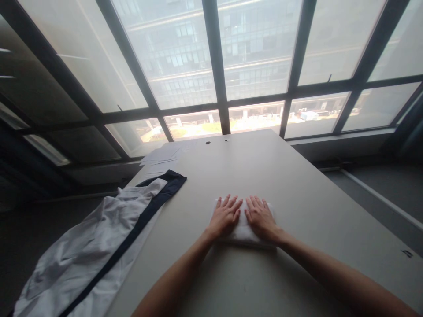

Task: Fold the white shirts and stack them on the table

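Observation:
A small folded white cloth (243,230) lies on the pale table (297,185) in front of me. My left hand (225,216) rests flat on its left half, fingers stretched out and slightly apart. My right hand (261,216) lies flat on its right half, fingers also extended. The two hands sit side by side, nearly touching, and cover most of the cloth. Neither hand grips anything.
A white garment with a dark navy band (99,246) drapes over the table's left edge. Flat sheets of paper (163,156) lie at the far left corner. Two small round holes (208,142) mark the far edge. Large windows (211,66) rise behind the table.

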Tool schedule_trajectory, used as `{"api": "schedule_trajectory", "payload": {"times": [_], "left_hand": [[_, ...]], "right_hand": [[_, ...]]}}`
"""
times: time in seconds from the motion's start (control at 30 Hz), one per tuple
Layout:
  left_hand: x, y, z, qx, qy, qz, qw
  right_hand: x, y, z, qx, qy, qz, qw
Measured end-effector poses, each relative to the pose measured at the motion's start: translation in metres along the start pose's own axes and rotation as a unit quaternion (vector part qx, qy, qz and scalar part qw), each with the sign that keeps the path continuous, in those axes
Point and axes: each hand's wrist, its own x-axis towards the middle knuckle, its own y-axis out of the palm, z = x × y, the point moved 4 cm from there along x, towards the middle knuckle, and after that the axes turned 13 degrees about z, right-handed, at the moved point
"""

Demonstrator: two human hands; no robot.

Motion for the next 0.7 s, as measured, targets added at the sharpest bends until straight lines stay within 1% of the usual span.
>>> {"api": "schedule_trajectory", "payload": {"times": [0.07,0.13,0.23,0.33,0.4,0.47,0.53,0.67,0.7], "left_hand": [[-0.001,0.002,0.004,0.001,-0.003,0.008,1.0],[-0.001,0.002,0.009,0.0,-0.006,0.015,1.0],[-0.001,0.0,0.015,-0.006,-0.01,0.016,1.0],[-0.001,-0.001,0.016,-0.006,-0.014,0.014,1.0],[-0.001,-0.002,0.017,-0.003,-0.013,0.015,1.0],[-0.004,-0.003,0.021,0.003,-0.012,0.016,1.0],[-0.008,-0.003,0.034,0.004,-0.026,0.02,0.999],[-0.02,0.004,0.079,-0.035,-0.081,0.05,0.995],[-0.024,0.005,0.089,-0.048,-0.088,0.047,0.994]], "right_hand": [[-0.007,0.008,0.005,-0.025,-0.023,0.016,0.999],[-0.015,0.01,0.004,-0.034,-0.048,0.027,0.998],[-0.024,0.009,-0.004,-0.042,-0.062,0.036,0.997],[-0.034,0.009,-0.013,-0.054,-0.068,0.036,0.996],[-0.041,0.012,-0.018,-0.061,-0.089,0.039,0.993],[-0.047,0.014,-0.024,-0.064,-0.118,0.042,0.99],[-0.051,0.014,-0.029,-0.065,-0.144,0.047,0.986],[-0.055,0.01,-0.034,-0.067,-0.164,0.068,0.982],[-0.056,0.008,-0.033,-0.066,-0.166,0.072,0.981]]}}
